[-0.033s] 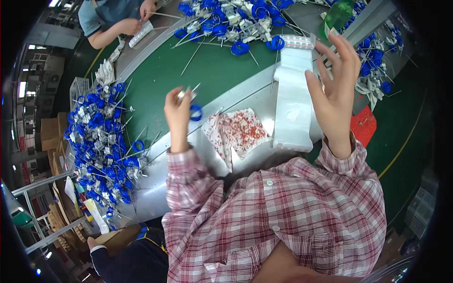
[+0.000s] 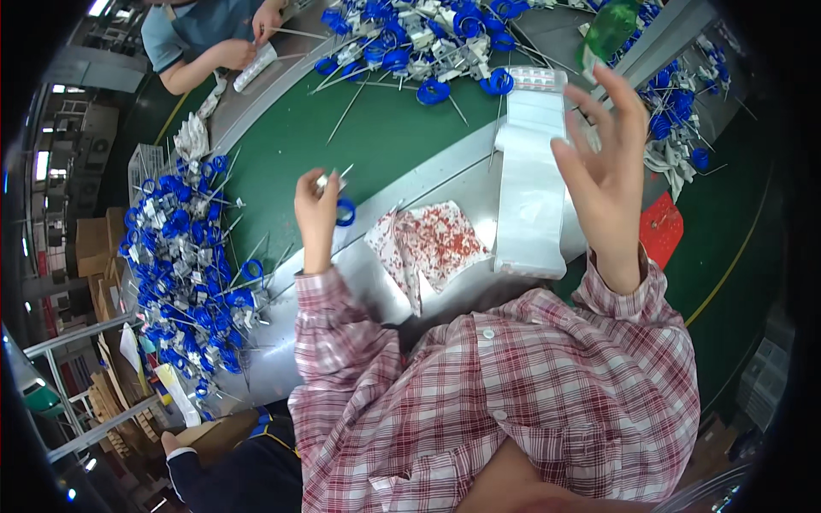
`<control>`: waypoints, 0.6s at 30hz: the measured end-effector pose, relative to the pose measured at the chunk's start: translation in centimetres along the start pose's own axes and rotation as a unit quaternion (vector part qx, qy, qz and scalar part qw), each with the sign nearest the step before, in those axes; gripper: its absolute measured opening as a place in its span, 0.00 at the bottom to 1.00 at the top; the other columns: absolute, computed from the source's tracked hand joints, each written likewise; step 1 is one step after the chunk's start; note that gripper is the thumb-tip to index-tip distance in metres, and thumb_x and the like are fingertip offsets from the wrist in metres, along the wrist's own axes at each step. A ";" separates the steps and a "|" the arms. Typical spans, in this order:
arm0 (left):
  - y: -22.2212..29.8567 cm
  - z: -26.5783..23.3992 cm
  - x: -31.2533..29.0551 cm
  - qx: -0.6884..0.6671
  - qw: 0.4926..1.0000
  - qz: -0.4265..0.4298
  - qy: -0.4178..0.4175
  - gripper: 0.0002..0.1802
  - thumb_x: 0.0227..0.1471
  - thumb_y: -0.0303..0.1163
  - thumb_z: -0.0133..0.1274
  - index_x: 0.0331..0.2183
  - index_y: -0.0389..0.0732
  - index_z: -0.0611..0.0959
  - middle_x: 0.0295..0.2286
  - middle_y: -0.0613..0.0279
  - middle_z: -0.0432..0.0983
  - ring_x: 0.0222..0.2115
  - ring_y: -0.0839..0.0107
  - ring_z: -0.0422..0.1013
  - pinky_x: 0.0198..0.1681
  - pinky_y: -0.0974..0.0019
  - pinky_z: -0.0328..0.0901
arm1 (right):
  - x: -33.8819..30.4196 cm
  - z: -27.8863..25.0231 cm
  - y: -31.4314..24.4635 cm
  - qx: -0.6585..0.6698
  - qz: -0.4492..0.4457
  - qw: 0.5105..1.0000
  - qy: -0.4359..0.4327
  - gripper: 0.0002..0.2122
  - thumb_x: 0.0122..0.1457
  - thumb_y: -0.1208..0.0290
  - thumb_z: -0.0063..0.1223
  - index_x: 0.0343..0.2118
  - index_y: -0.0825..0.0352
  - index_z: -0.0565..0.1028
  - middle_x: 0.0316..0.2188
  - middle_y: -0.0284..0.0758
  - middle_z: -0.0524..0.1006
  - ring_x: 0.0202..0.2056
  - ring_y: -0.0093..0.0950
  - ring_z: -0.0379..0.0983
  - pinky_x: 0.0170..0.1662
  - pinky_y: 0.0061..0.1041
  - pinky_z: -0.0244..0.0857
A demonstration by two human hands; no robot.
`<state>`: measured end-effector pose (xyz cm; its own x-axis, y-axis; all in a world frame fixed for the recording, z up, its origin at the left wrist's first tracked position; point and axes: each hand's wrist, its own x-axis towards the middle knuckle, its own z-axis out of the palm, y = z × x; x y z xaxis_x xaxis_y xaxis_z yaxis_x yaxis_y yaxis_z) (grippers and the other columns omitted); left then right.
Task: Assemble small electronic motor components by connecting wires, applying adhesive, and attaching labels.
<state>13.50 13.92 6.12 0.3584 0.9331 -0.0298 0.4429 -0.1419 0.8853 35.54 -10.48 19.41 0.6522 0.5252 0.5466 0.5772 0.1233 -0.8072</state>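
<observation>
My left hand [image 2: 318,221] pinches a small white and metal part [image 2: 325,181] between thumb and fingers. A blue ring [image 2: 345,212] hangs beside the fingers, and a thin pin sticks out past them; motion blurs the part. On the right, my right hand [image 2: 609,162] is raised with its fingers spread, nothing visible between them. It hovers beside a label roll [image 2: 537,80] whose long white backing strip [image 2: 530,192] runs toward me over the metal edge. Between my hands lies a white cloth [image 2: 432,244] spotted with red.
Piles of blue-ringed parts lie at left [image 2: 184,274] and far side [image 2: 410,43] of the green belt [image 2: 291,137]. A green bottle [image 2: 611,34] and metal post [image 2: 663,56] stand far right. A red piece [image 2: 660,229] sits beyond my right wrist. Across the belt works another person [image 2: 201,43].
My left hand has shifted slightly left and nearer with the part. My right hand's fingers have drawn a little away from the roll; the strip's near end sits slightly lower.
</observation>
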 end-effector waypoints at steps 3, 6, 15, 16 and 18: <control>-3.8 -1.8 2.4 0.311 0.946 0.044 -0.073 0.21 0.44 0.36 0.54 0.38 0.32 0.73 0.27 0.47 0.73 0.28 0.58 0.71 0.32 0.62 0.66 | 0.9 -1.2 -2.9 0.324 0.183 0.924 -0.083 0.34 0.45 0.80 0.53 0.56 0.69 0.50 0.55 0.38 0.53 0.54 0.40 0.56 0.55 0.40 0.55; -2.6 -3.7 6.2 0.459 0.860 0.207 -0.083 0.18 0.43 0.35 0.53 0.36 0.33 0.75 0.31 0.44 0.73 0.34 0.48 0.69 0.36 0.57 0.65 | 2.1 -0.8 -5.5 0.454 0.221 0.844 -0.182 0.38 0.42 0.78 0.56 0.57 0.70 0.49 0.55 0.41 0.52 0.53 0.41 0.57 0.54 0.41 0.56; 18.4 15.6 27.9 0.274 0.864 0.421 -0.041 0.18 0.46 0.40 0.50 0.36 0.37 0.78 0.29 0.51 0.77 0.30 0.60 0.74 0.34 0.65 0.66 | 5.9 -1.1 -3.4 0.574 0.105 0.734 -0.348 0.47 0.31 0.81 0.59 0.57 0.72 0.43 0.55 0.50 0.50 0.49 0.46 0.62 0.49 0.47 0.59; 17.7 16.9 31.0 0.290 0.869 0.392 -0.079 0.21 0.45 0.45 0.50 0.36 0.40 0.80 0.31 0.51 0.77 0.31 0.62 0.74 0.36 0.65 0.66 | 5.9 -1.2 -3.2 0.553 0.107 0.763 -0.316 0.47 0.32 0.81 0.59 0.57 0.72 0.43 0.55 0.50 0.50 0.49 0.46 0.62 0.49 0.47 0.59; 18.4 21.8 31.4 0.378 0.867 0.263 -0.193 0.24 0.43 0.45 0.51 0.39 0.38 0.79 0.34 0.49 0.76 0.34 0.60 0.73 0.37 0.64 0.66 | 5.8 -2.5 -2.4 0.500 0.111 0.825 -0.240 0.47 0.32 0.81 0.58 0.57 0.72 0.44 0.56 0.50 0.49 0.49 0.46 0.63 0.49 0.47 0.59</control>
<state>50.84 33.44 11.37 0.8577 0.5142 0.0034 0.4941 -0.8259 0.2716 39.14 -9.80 25.05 0.2798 0.8713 0.4030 -0.3808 0.4861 -0.7866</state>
